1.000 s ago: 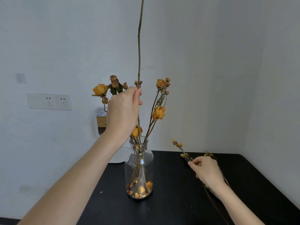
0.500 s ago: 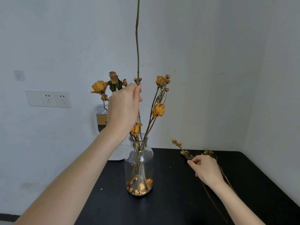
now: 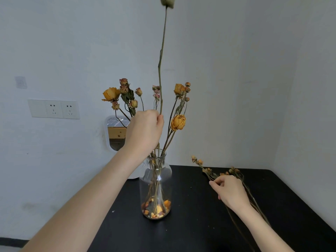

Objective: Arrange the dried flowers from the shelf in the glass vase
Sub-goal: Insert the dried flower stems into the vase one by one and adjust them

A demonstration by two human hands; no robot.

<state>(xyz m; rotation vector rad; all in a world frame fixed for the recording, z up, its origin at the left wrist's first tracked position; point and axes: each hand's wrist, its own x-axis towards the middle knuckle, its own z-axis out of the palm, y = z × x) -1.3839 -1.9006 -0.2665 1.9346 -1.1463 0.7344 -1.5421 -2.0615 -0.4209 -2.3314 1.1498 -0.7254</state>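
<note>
A clear glass vase (image 3: 156,186) stands on the black table (image 3: 200,230) and holds several dried yellow roses (image 3: 179,122), with loose petals at its bottom. My left hand (image 3: 144,131) pinches a tall green stem (image 3: 161,70) just above the vase mouth; the stem's lower end is inside the vase and its pale bud (image 3: 168,1) reaches the top edge of the view. To the right, my right hand (image 3: 231,194) rests on a bunch of dried flowers (image 3: 207,170) lying flat on the table, fingers closed on their stems.
A white wall with a double power socket (image 3: 54,108) is behind the vase. A small white-framed mirror (image 3: 116,132) leans against the wall behind my left hand. Another wall closes the table's right side (image 3: 309,142).
My left hand has slid the tall stem downward into the vase, so its bud now shows at the top. My right hand stays on the bunch on the table.
</note>
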